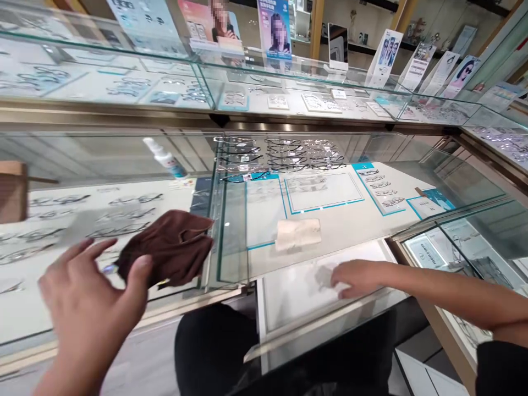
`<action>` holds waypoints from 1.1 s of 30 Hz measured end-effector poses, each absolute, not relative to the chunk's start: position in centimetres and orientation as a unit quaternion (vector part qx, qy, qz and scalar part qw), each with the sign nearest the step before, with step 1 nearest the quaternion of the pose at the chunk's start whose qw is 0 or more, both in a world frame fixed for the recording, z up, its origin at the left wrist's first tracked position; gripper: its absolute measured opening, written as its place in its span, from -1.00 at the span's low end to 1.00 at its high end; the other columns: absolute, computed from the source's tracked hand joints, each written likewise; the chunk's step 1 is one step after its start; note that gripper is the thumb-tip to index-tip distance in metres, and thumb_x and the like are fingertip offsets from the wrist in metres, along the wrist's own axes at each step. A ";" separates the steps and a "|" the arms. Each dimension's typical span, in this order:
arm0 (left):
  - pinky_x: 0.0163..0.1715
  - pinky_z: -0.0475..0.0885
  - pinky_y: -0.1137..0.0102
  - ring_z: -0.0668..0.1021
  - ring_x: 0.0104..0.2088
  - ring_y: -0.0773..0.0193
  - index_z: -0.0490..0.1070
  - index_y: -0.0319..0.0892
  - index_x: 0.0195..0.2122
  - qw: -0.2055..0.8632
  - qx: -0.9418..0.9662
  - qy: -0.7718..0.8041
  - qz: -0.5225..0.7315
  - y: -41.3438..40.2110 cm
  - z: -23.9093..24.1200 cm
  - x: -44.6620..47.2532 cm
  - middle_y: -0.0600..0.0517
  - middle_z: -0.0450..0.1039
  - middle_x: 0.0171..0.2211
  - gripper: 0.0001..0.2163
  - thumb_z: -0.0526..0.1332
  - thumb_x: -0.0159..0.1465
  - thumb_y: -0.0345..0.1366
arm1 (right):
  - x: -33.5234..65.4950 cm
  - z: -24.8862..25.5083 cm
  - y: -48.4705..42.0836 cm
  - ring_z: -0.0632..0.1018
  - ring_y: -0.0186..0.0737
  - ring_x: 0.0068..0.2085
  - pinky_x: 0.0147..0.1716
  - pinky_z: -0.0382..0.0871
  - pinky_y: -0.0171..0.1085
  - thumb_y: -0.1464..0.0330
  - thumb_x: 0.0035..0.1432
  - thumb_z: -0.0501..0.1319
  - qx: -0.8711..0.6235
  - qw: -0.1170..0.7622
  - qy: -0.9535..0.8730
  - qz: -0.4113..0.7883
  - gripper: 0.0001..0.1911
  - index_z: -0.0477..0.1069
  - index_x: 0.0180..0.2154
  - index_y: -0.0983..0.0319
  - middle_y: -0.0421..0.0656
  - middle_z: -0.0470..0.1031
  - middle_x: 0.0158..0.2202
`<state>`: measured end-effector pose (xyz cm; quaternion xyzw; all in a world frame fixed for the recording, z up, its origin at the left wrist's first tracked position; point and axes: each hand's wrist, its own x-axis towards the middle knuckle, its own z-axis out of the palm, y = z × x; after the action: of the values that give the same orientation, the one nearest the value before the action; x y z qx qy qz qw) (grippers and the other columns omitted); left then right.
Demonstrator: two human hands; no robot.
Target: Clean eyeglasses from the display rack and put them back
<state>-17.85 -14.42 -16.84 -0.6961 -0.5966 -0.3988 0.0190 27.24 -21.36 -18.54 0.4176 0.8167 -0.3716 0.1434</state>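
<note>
My left hand (97, 297) is at the lower left with fingers and thumb spread. It holds nothing. Just beyond it, a crumpled dark brown cloth (177, 245) lies on the glass counter, and my thumb overlaps its near edge in view. My right hand (358, 278) reaches in from the right above a pulled-out white drawer (284, 308). Its fingers are loosely bent and a little apart, with no object visible in them. A folded cream cloth (297, 234) rests on the glass past the drawer.
Several rows of eyeglasses (284, 154) lie at the counter's middle back. A white spray bottle (165, 158) stands to their left. More frames (381, 187) sit on a blue-edged card at right. A wooden box (12, 191) is at far left. Glass display cases (206, 82) with posters run behind.
</note>
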 end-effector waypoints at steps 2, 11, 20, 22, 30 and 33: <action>0.41 0.06 -0.40 0.21 0.48 -0.41 0.09 0.56 0.43 0.040 -0.681 -0.608 -0.406 -14.5 -16.8 -17.8 0.19 0.12 0.53 -0.35 0.25 0.35 0.02 | 26.9 -14.4 -22.9 0.66 -0.06 -0.10 -0.14 0.44 -0.19 0.14 0.32 0.29 0.378 0.124 0.796 -0.456 -0.71 0.62 -0.04 0.13 -0.09 0.68 -0.09; 0.39 0.20 -0.14 0.35 0.42 -0.18 0.37 -0.11 0.25 0.003 -0.843 -0.457 -0.285 -10.5 -10.7 -6.4 -0.24 0.33 0.38 -0.54 0.10 0.44 0.00 | 33.7 -9.1 -15.9 0.57 0.08 0.01 0.09 0.40 0.02 0.17 0.41 0.10 0.593 -0.138 0.790 -0.070 -0.70 0.56 -0.16 0.14 0.00 0.64 -0.10; 0.32 0.24 -0.03 0.43 0.28 -0.10 0.48 -0.15 0.16 -0.030 -0.912 -0.382 -0.146 1.4 -8.9 9.6 -0.16 0.48 0.28 -0.61 0.10 0.43 -0.10 | 40.5 -16.8 -17.6 0.53 0.19 0.07 0.11 0.41 0.10 0.17 0.39 0.11 0.683 -0.146 0.713 0.058 -0.66 0.49 0.04 0.18 0.08 0.56 0.06; 0.31 0.23 -0.02 0.43 0.26 -0.10 0.52 -0.13 0.12 -0.012 -0.920 -0.380 -0.093 3.6 -9.1 12.4 -0.14 0.51 0.24 -0.65 0.11 0.42 -0.15 | 40.5 -17.8 -18.5 0.52 0.17 0.08 0.09 0.40 0.09 0.18 0.41 0.07 0.680 -0.177 0.708 0.072 -0.64 0.46 0.07 0.19 0.08 0.55 0.10; 0.29 0.24 0.03 0.46 0.19 -0.08 0.61 -0.16 -0.04 0.000 -0.918 -0.395 -0.009 9.2 -11.4 18.1 -0.17 0.62 0.07 -0.73 0.23 0.29 -0.23 | 39.5 -18.3 -18.1 0.46 0.14 0.03 -0.03 0.31 0.01 0.23 0.36 0.09 0.689 -0.192 0.692 0.096 -0.69 0.46 0.03 0.16 0.03 0.53 0.04; 0.27 0.26 0.07 0.48 0.15 -0.06 0.62 -0.20 -0.10 0.006 -0.918 -0.397 0.001 9.8 -11.7 18.7 -0.20 0.64 -0.02 -0.76 0.24 0.26 -0.29 | 39.3 -18.3 -18.2 0.45 0.14 0.03 -0.04 0.32 0.01 0.24 0.35 0.09 0.692 -0.194 0.689 0.094 -0.69 0.46 0.02 0.17 0.03 0.53 0.03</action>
<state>18.69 9.80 -11.72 -0.9178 -0.3970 0.0014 0.0056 39.29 -18.19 -18.28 0.6920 0.6890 0.0936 -0.1940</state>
